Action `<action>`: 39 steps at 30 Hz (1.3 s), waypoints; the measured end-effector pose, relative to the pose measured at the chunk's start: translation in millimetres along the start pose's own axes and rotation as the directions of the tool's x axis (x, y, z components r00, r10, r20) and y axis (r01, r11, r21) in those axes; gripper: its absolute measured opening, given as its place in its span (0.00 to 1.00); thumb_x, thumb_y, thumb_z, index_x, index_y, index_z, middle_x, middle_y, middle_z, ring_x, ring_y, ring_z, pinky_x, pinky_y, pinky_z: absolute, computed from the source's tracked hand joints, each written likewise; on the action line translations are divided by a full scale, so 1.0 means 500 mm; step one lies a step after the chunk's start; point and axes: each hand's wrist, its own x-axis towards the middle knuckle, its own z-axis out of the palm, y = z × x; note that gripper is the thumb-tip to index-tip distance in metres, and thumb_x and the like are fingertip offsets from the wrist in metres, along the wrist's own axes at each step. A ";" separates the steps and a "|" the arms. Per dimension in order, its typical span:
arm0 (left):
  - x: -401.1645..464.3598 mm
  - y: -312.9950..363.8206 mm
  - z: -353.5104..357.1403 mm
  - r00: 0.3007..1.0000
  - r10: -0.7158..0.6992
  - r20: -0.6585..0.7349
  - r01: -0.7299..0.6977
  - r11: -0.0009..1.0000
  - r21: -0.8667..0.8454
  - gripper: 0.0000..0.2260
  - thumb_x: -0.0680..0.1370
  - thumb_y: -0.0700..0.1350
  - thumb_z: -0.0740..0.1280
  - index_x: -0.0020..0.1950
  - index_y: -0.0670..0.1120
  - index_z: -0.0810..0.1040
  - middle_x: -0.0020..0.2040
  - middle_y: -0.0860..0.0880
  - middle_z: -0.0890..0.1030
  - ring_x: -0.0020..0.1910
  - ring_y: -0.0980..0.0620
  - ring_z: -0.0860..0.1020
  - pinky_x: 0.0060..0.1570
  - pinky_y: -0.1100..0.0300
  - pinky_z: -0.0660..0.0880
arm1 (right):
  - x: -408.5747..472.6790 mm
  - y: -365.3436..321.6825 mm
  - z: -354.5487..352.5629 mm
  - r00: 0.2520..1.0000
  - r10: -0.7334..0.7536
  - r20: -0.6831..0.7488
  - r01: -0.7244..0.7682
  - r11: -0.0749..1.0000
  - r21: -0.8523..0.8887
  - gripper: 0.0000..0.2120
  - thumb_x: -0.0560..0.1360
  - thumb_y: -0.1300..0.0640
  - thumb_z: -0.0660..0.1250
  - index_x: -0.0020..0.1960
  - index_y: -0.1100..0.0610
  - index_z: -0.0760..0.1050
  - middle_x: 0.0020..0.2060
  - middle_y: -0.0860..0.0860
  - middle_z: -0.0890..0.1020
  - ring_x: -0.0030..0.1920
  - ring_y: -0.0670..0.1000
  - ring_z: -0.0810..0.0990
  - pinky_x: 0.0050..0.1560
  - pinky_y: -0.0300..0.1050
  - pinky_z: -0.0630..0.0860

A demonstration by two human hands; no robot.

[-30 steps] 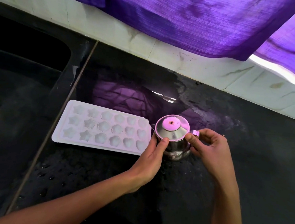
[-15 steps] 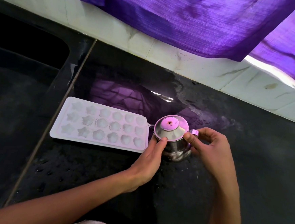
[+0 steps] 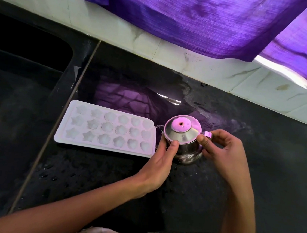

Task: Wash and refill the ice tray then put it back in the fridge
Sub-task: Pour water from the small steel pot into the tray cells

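Wet black bench [image 3: 254, 179] by the sink edge carries the ice tray [image 3: 106, 127]; left hand [image 3: 161, 158] cups, right hand [image 3: 219, 151] pinches the steel pot [image 3: 183, 137], whose thin spout could overshoot the near cells and spill

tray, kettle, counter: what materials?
Tray: looks like moulded plastic, matte white, with soft-edged star, flower and heart cells. Kettle: polished metal, likely steel; its lid mirrors the purple curtain. Counter: glossy black stone, probably granite; speckled, reflective and wet.
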 end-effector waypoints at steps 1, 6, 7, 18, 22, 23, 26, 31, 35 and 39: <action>-0.001 0.002 0.000 1.000 0.004 -0.004 -0.004 1.000 -0.005 0.26 0.81 0.56 0.50 0.78 0.56 0.46 0.72 0.68 0.55 0.65 0.78 0.57 0.51 0.89 0.53 | 0.000 0.002 0.002 1.000 0.004 -0.001 -0.004 1.000 0.020 0.07 0.68 0.55 0.74 0.41 0.58 0.78 0.34 0.53 0.83 0.36 0.53 0.79 0.46 0.61 0.80; -0.001 0.005 0.004 0.997 0.055 -0.049 -0.055 0.998 0.000 0.34 0.76 0.60 0.51 0.78 0.54 0.42 0.77 0.63 0.50 0.72 0.71 0.50 0.60 0.85 0.51 | -0.003 0.015 0.015 0.999 0.030 -0.012 -0.028 0.989 0.148 0.04 0.71 0.59 0.71 0.38 0.57 0.77 0.33 0.50 0.81 0.38 0.49 0.78 0.46 0.55 0.79; -0.001 0.004 0.005 0.996 0.064 -0.056 -0.064 0.998 0.002 0.34 0.76 0.60 0.51 0.78 0.54 0.41 0.77 0.63 0.49 0.72 0.72 0.49 0.62 0.84 0.50 | -0.004 0.019 0.017 0.999 0.031 -0.012 -0.029 0.986 0.166 0.05 0.71 0.59 0.71 0.38 0.56 0.77 0.33 0.49 0.81 0.39 0.49 0.79 0.45 0.54 0.79; -0.027 -0.019 0.020 0.999 -0.023 -0.032 0.025 0.998 0.054 0.28 0.81 0.56 0.47 0.77 0.54 0.38 0.75 0.65 0.46 0.69 0.74 0.48 0.56 0.86 0.48 | -0.020 0.027 0.015 1.000 -0.013 0.022 0.011 0.998 0.055 0.06 0.69 0.58 0.74 0.37 0.56 0.77 0.31 0.50 0.80 0.35 0.48 0.77 0.44 0.59 0.79; -0.034 -0.032 0.024 0.998 -0.061 -0.025 0.063 0.994 0.085 0.27 0.82 0.55 0.46 0.77 0.53 0.37 0.77 0.62 0.43 0.72 0.68 0.46 0.63 0.80 0.47 | -0.026 0.035 0.015 1.000 -0.020 0.022 0.021 0.999 -0.031 0.06 0.68 0.56 0.74 0.37 0.53 0.77 0.31 0.49 0.81 0.36 0.49 0.79 0.46 0.61 0.79; -0.036 -0.032 0.025 0.997 -0.074 -0.020 0.075 0.993 0.089 0.27 0.82 0.54 0.46 0.77 0.53 0.36 0.77 0.62 0.43 0.72 0.69 0.46 0.60 0.82 0.46 | -0.027 0.037 0.016 1.000 -0.021 0.023 0.022 0.998 -0.050 0.06 0.68 0.56 0.74 0.37 0.53 0.77 0.32 0.50 0.81 0.36 0.50 0.79 0.46 0.62 0.79; -0.040 -0.031 0.026 0.994 -0.111 -0.010 0.111 0.988 0.106 0.27 0.82 0.54 0.45 0.77 0.53 0.35 0.76 0.62 0.43 0.69 0.70 0.47 0.56 0.84 0.47 | -0.029 0.040 0.015 1.000 -0.023 0.019 0.024 0.997 -0.072 0.07 0.69 0.55 0.74 0.36 0.53 0.77 0.31 0.50 0.81 0.35 0.51 0.79 0.45 0.63 0.78; -0.042 -0.025 0.028 0.994 -0.109 0.021 0.106 0.988 0.115 0.27 0.82 0.55 0.45 0.77 0.53 0.34 0.74 0.64 0.44 0.67 0.71 0.46 0.59 0.80 0.47 | -0.032 0.042 0.008 0.999 -0.029 0.015 0.030 0.996 -0.088 0.06 0.69 0.55 0.74 0.37 0.53 0.77 0.32 0.50 0.82 0.36 0.51 0.80 0.46 0.64 0.78; -0.041 -0.023 0.029 0.995 -0.097 0.033 0.093 0.992 0.091 0.26 0.82 0.55 0.45 0.77 0.54 0.36 0.72 0.65 0.47 0.67 0.70 0.47 0.65 0.72 0.47 | -0.033 0.038 0.001 0.999 -0.035 0.018 0.036 0.996 -0.086 0.06 0.69 0.55 0.74 0.37 0.54 0.78 0.32 0.51 0.82 0.36 0.51 0.80 0.46 0.64 0.78; -0.043 -0.020 0.030 0.996 -0.078 0.042 0.075 0.994 0.082 0.26 0.82 0.55 0.46 0.77 0.54 0.37 0.71 0.66 0.47 0.68 0.70 0.47 0.64 0.75 0.47 | -0.039 0.034 -0.006 0.999 -0.039 0.009 0.040 0.996 -0.084 0.05 0.69 0.55 0.74 0.38 0.54 0.78 0.33 0.51 0.82 0.37 0.53 0.81 0.47 0.64 0.79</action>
